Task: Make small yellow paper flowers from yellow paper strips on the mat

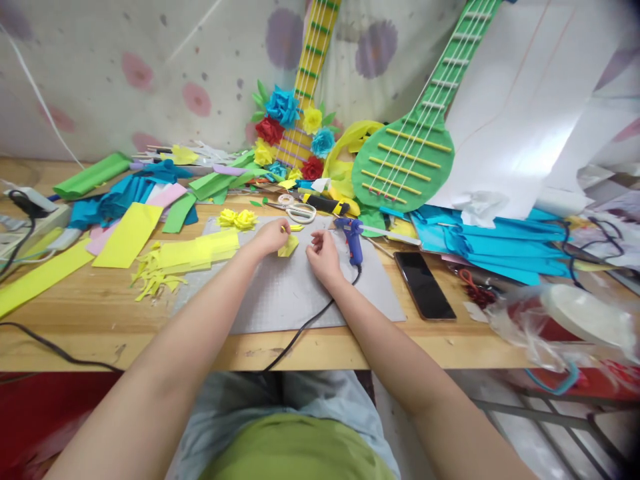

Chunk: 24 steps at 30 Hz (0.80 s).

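My left hand [273, 238] is closed in a pinch on a small piece of yellow paper [289, 247], which hangs over the grey cutting mat [280, 303]. My right hand [324, 255] hovers to the right of that paper, its fingers loosely bent and apart, with nothing visible in them. A blue glue gun [354, 240] lies just right of this hand, and its black cord runs under my right forearm. Two yellow paper flowers [237, 219] sit behind my left wrist. Left of the mat lie yellow paper strips [197, 250] and cut yellow scraps [157, 277].
White-handled scissors [300, 212] and a yellow-black utility knife [325, 203] lie behind the mat. A phone [424, 285] rests at right, near blue crepe paper [490, 237]. A green paper guitar [407, 160] and a yellow flowered one [313, 70] lean at the back.
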Available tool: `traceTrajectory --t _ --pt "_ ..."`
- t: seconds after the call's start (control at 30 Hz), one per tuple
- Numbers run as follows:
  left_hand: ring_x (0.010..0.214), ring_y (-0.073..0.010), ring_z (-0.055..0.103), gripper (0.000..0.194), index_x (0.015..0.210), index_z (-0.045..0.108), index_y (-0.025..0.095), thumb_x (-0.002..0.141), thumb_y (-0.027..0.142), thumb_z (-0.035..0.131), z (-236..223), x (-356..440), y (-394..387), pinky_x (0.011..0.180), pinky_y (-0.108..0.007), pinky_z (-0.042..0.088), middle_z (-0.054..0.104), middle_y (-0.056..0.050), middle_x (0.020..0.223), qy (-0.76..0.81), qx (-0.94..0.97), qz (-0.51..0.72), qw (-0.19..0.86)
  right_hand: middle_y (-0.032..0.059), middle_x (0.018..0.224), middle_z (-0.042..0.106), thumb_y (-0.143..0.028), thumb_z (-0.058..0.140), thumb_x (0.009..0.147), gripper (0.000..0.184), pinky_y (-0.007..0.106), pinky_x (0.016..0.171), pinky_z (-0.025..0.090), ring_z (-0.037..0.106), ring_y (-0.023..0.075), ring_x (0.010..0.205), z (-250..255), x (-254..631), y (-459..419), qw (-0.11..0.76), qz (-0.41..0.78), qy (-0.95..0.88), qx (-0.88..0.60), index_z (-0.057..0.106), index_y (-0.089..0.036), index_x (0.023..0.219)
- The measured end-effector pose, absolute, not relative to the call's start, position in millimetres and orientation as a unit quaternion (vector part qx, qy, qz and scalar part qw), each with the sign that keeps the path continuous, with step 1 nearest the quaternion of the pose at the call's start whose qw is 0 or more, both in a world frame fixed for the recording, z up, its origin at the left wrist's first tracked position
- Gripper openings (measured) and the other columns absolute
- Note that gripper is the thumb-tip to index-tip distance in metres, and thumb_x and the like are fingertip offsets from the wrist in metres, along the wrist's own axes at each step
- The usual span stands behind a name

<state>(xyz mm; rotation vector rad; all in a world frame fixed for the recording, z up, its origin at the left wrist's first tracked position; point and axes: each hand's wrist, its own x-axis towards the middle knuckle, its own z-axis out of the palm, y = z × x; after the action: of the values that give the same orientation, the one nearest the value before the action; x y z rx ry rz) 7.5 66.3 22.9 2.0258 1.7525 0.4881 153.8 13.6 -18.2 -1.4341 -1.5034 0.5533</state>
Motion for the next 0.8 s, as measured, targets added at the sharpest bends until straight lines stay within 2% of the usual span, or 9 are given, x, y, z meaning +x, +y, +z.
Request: traceTrajectory --t 0.17,0.27,0.33,0.43,0.53,0.67,0.8 --pt "0.076 -0.0165 0.059 0.017 0.079 0.061 0.017 0.071 0.020 0.046 1.9 -2.2 45.4 0.070 -0.029 0.045 0.065 -0.004 0.081 0.689 0.601 0.329 0.237 0.0037 0.088 0.050 -0.014 0.042 0.067 0.031 0.026 0.071 0.044 0.049 0.0121 0.069 -11.9 157.0 9.6 0.463 0.202 -0.639 -0.580 0.045 -0.018 0.098" --pt "0.076 -0.0149 0.061 0.022 0.085 0.062 0.016 0.072 0.022 0.046 -11.9 -4.6 30.3 0.070 -0.027 0.048 0.067 -0.005 0.084 0.664 0.548 0.409 0.303 0.0043 0.092 0.053 -0.020 0.047 0.068 0.030 0.028 0.072 0.042 0.049 0.0144 0.075 -5.1 150.8 0.3 0.400 0.170 -0.722 -0.538 0.046 -0.019 0.098" --pt "0.077 -0.0145 0.062 0.028 0.095 0.061 0.015 0.073 0.022 0.046 -16.7 -4.4 21.6 0.071 -0.027 0.049 0.067 -0.006 0.092 0.652 0.521 0.439 0.331 0.0061 0.096 0.054 -0.025 0.051 0.069 0.027 0.031 0.076 0.041 0.049 0.0183 0.085 -1.9 145.2 -5.1 0.349 0.128 -0.774 -0.513 0.048 -0.019 0.095" --pt "0.077 -0.0144 0.063 0.036 0.106 0.059 0.015 0.072 0.017 0.046 -15.7 -2.8 9.8 0.075 -0.028 0.049 0.066 -0.008 0.097 0.646 0.539 0.430 0.329 0.0080 0.097 0.055 -0.023 0.049 0.072 0.022 0.032 0.079 0.039 0.048 0.0214 0.092 -1.7 139.2 -7.8 0.308 0.074 -0.806 -0.500 0.049 -0.019 0.094" --pt "0.086 -0.0154 0.061 0.039 0.105 0.060 0.015 0.068 0.011 0.048 -9.1 -2.2 -2.0 0.081 -0.028 0.047 0.063 -0.008 0.101 0.644 0.603 0.391 0.263 0.0078 0.096 0.057 -0.015 0.042 0.076 0.020 0.031 0.077 0.038 0.048 0.0210 0.091 -4.8 138.7 -5.2 0.303 0.058 -0.799 -0.517 0.051 -0.019 0.094" --pt "0.081 -0.0149 0.059 0.028 0.094 0.064 0.017 0.070 0.014 0.049 -2.1 -5.1 -12.4 0.078 -0.027 0.046 0.060 -0.006 0.094 0.638 0.679 0.318 0.174 0.0055 0.089 0.060 -0.009 0.036 0.078 0.024 0.029 0.072 0.037 0.050 0.0189 0.085 -7.1 143.7 -0.6 0.306 0.080 -0.783 -0.536 0.054 -0.020 0.091" --pt "0.078 -0.0145 0.056 0.019 0.086 0.066 0.020 0.074 0.021 0.051 -1.3 -7.3 -12.1 0.073 -0.026 0.044 0.056 -0.003 0.087 0.630 0.713 0.273 0.140 0.0030 0.081 0.061 -0.007 0.038 0.076 0.024 0.027 0.071 0.038 0.052 0.0170 0.082 -8.9 148.1 2.8 0.317 0.114 -0.772 -0.539 0.055 -0.020 0.085"
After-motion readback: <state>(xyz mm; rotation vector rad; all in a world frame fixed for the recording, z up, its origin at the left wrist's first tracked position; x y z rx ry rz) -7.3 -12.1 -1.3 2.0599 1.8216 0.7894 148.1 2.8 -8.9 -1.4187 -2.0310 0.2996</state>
